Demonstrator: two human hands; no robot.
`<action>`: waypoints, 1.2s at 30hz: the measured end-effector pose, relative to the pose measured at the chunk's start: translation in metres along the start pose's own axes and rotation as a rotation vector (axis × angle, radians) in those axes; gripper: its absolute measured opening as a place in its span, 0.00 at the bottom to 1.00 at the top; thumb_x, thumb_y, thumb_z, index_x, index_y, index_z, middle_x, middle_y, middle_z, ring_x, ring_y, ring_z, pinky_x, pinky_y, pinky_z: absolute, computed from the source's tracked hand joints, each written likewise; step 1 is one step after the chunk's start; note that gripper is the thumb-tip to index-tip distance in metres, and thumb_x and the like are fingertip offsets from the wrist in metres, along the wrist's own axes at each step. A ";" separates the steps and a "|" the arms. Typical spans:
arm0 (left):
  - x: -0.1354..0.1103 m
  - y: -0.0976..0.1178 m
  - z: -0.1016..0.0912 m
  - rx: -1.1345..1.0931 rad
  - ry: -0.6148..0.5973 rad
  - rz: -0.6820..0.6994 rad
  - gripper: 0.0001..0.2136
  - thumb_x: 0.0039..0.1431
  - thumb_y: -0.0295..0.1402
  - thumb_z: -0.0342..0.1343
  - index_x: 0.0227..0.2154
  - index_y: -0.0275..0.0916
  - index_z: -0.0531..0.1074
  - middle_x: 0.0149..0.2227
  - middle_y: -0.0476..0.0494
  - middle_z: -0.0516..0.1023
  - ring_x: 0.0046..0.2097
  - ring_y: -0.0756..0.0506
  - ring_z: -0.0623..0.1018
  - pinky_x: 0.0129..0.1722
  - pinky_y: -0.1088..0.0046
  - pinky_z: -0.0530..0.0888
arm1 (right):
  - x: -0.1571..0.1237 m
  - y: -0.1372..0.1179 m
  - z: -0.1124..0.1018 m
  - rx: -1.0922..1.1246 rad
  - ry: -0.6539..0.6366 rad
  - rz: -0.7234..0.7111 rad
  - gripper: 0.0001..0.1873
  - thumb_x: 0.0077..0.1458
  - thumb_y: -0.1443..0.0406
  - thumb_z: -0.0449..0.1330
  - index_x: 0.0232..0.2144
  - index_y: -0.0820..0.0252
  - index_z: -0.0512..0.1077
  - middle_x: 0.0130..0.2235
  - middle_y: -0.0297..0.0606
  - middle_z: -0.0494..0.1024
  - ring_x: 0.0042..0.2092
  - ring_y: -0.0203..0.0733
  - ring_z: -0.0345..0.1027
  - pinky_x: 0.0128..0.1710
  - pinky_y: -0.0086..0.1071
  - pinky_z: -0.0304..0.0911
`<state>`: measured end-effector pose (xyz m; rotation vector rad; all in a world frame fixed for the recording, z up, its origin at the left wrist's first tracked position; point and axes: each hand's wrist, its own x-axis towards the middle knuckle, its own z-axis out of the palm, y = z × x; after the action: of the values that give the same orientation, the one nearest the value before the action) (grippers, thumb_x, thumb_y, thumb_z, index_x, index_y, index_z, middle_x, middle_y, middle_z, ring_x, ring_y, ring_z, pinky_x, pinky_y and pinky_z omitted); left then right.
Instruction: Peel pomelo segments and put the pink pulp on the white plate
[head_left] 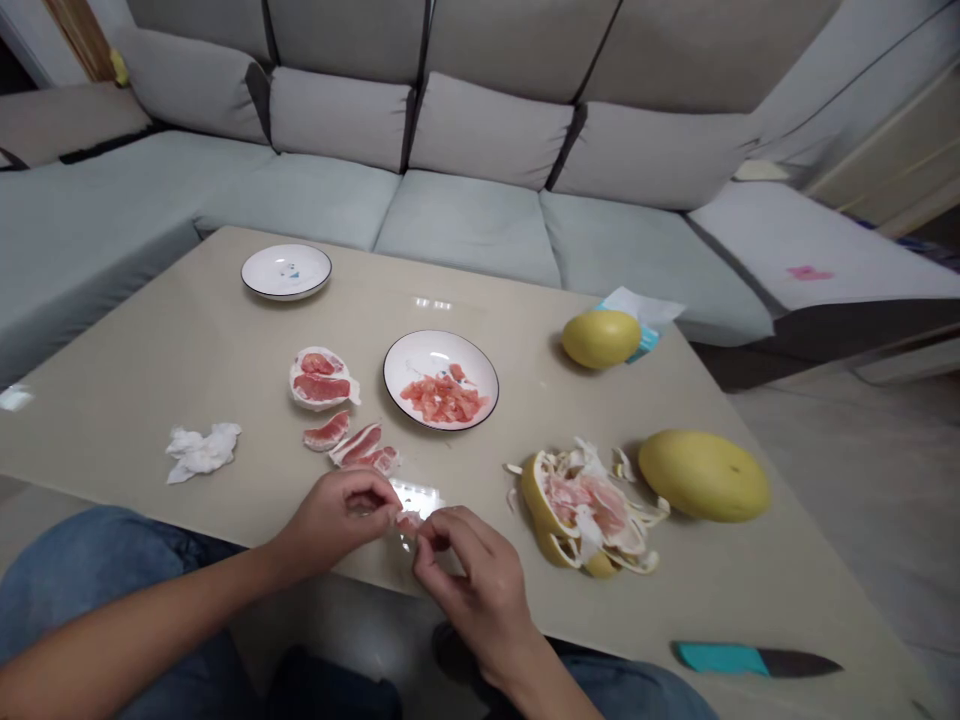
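Observation:
My left hand [341, 512] and my right hand [476, 570] meet over the table's near edge, each in a pinch. Between their fingertips is a small piece of pink pomelo flesh [409, 521]. Just beyond my left hand lie several pomelo segments [364, 447], with a partly peeled pomelo chunk [320, 380] behind them. A white plate with a dark rim [405, 352] holds pulled-apart pink pulp [445, 397]. To the right of my right hand sits a heap of yellow peel and membrane [585, 505].
Two whole yellow pomelos [705, 475] stand at the right, one against a tissue pack [646, 318]. A knife with a teal handle [721, 657] lies at the near right. A crumpled tissue [202, 451] and another plate [285, 285] are on the left. A sofa [465, 220] borders the far side.

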<state>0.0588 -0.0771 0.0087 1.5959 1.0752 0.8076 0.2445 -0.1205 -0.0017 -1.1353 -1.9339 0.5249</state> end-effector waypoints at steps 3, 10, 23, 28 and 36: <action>0.003 -0.003 -0.003 -0.199 -0.010 -0.180 0.05 0.55 0.32 0.58 0.28 0.36 0.74 0.30 0.46 0.78 0.34 0.46 0.77 0.36 0.72 0.74 | 0.002 -0.002 -0.002 0.083 0.025 0.097 0.08 0.51 0.75 0.55 0.27 0.57 0.66 0.26 0.33 0.70 0.28 0.35 0.65 0.27 0.28 0.62; 0.002 0.000 -0.008 -0.217 -0.065 -0.223 0.07 0.57 0.36 0.57 0.32 0.37 0.74 0.31 0.46 0.77 0.35 0.47 0.77 0.38 0.71 0.74 | 0.007 -0.004 -0.008 0.127 0.066 0.213 0.08 0.51 0.73 0.55 0.25 0.57 0.68 0.26 0.33 0.72 0.28 0.36 0.68 0.29 0.29 0.63; -0.005 0.009 0.004 0.074 0.025 -0.037 0.07 0.59 0.30 0.54 0.26 0.39 0.71 0.27 0.50 0.75 0.32 0.48 0.73 0.34 0.73 0.68 | -0.001 -0.005 0.001 0.031 0.027 0.037 0.08 0.53 0.75 0.54 0.30 0.57 0.68 0.28 0.36 0.73 0.30 0.38 0.68 0.30 0.30 0.64; 0.000 -0.001 0.004 -0.196 0.011 -0.190 0.07 0.58 0.34 0.54 0.26 0.38 0.67 0.25 0.51 0.72 0.30 0.49 0.73 0.31 0.74 0.69 | 0.000 -0.005 0.000 0.076 0.056 0.056 0.08 0.53 0.74 0.54 0.29 0.57 0.68 0.28 0.35 0.73 0.30 0.38 0.68 0.30 0.30 0.64; 0.006 -0.013 0.002 -0.234 -0.007 -0.217 0.08 0.58 0.35 0.54 0.26 0.39 0.66 0.25 0.52 0.72 0.30 0.48 0.75 0.33 0.73 0.71 | 0.005 -0.006 -0.002 0.237 0.067 0.299 0.07 0.49 0.73 0.56 0.23 0.58 0.68 0.25 0.34 0.72 0.28 0.37 0.67 0.29 0.29 0.63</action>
<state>0.0598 -0.0712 -0.0046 1.2617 1.0855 0.7505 0.2414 -0.1192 0.0060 -1.2746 -1.6032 0.8424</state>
